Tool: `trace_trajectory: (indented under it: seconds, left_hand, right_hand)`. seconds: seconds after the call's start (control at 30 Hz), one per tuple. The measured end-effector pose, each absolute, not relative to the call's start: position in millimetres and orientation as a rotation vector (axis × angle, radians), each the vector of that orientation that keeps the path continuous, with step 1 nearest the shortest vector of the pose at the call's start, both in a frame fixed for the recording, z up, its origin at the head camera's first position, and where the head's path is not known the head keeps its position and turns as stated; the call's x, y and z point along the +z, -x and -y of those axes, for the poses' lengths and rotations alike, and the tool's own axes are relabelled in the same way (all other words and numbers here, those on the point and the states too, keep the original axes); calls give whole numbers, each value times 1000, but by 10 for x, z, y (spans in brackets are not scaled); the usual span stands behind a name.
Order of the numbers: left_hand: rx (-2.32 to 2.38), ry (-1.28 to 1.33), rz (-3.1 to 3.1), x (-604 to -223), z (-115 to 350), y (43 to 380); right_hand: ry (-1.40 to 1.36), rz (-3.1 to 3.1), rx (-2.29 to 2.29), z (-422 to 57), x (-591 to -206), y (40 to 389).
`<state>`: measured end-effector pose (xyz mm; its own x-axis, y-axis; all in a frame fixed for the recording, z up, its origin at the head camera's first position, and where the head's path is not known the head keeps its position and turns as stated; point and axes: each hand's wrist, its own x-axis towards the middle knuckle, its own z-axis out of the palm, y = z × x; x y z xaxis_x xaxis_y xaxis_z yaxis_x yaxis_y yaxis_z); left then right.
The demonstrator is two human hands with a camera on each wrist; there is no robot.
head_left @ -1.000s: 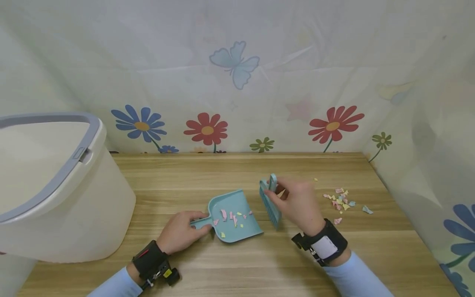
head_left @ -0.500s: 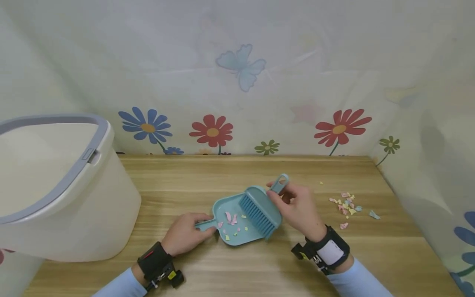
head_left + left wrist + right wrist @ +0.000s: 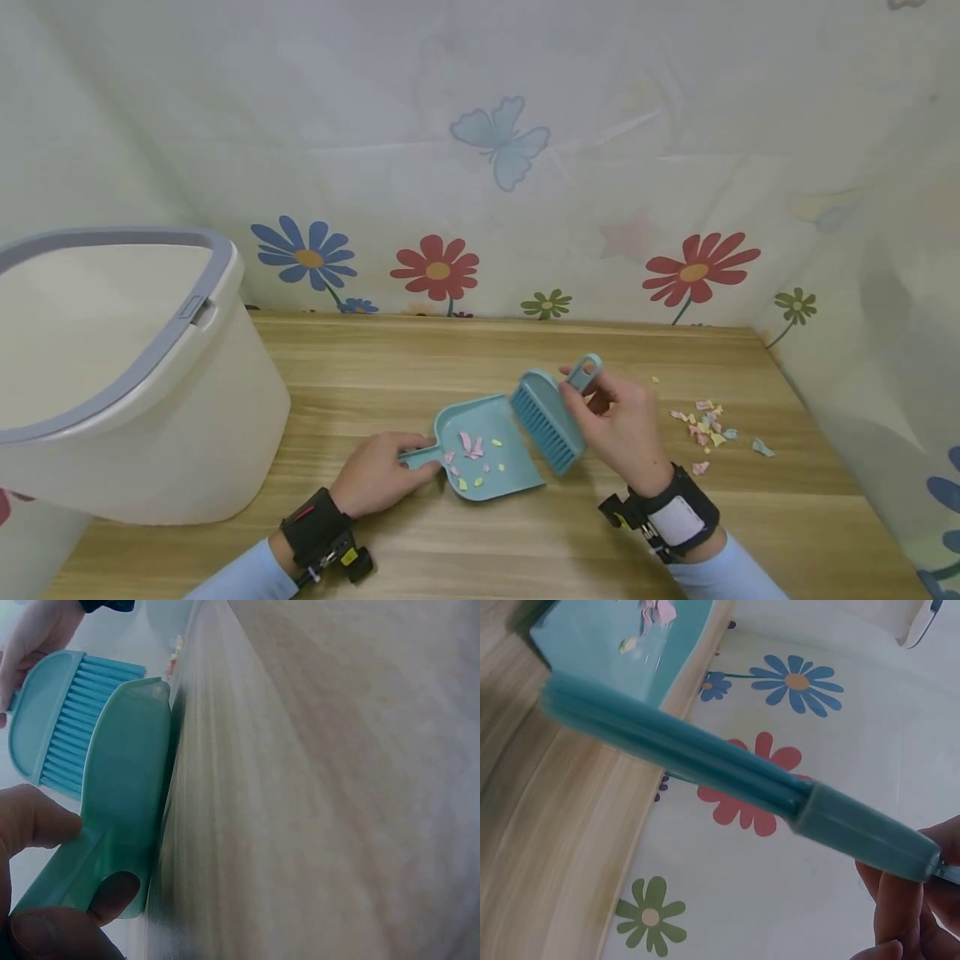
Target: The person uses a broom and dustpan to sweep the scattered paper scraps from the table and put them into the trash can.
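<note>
Pale brown wood grain runs across the table (image 3: 390, 358), backed by a whitish sheet (image 3: 360, 92) printed with flowers and a blue butterfly (image 3: 502, 143). On the left stands a white bin (image 3: 217, 408) with a grey rim (image 3: 168, 333); over on the right lies a loose scatter of pastel scraps (image 3: 698, 434). Between them sits a blue dustpan (image 3: 517, 467) holding a few pink and yellow bits (image 3: 466, 442). The person's left hand (image 3: 378, 477) pinches its short handle (image 3: 422, 457), thumb and fingers drawn in close. The right hand (image 3: 624, 427), fingers curled, grips a matching brush (image 3: 551, 421) just beside the pan's front lip; whether the bristles (image 3: 542, 432) touch the wood, I can't quite tell from here.
</note>
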<state>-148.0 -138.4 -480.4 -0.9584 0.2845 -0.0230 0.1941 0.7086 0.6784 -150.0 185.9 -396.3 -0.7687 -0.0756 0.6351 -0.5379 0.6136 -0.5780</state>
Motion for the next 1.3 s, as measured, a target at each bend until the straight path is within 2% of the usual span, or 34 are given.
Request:
trace_trajectory:
  seconds: [0.27, 0.47, 0.7, 0.93, 1.23, 1.3]
  left_hand:
    - [1072, -451, -2721, -4865, 1366, 1444]
    - [1178, -477, -2707, -4702, 1376, 1389]
    - [1190, -359, -2875, -4125, 1505, 1164]
    - [828, -454, -3491, -3401, 1769, 808]
    - [482, -553, -3988, -2856, 2028, 494]
    - [553, -675, -4022, -2804, 2128, 510]
  right_hand:
    - [-411, 2359, 969, -2018, -3945, 1476]
    - [-294, 2368, 1042, -2174, -3847, 1406]
    - [-129, 2364, 1266, -2505, -3973, 1113]
    - [65, 2417, 1461, -2773, -4245, 771]
    - [134, 2515, 1534, -2826, -4339, 707]
    - [128, 2537, 1524, -2827, -4344, 709]
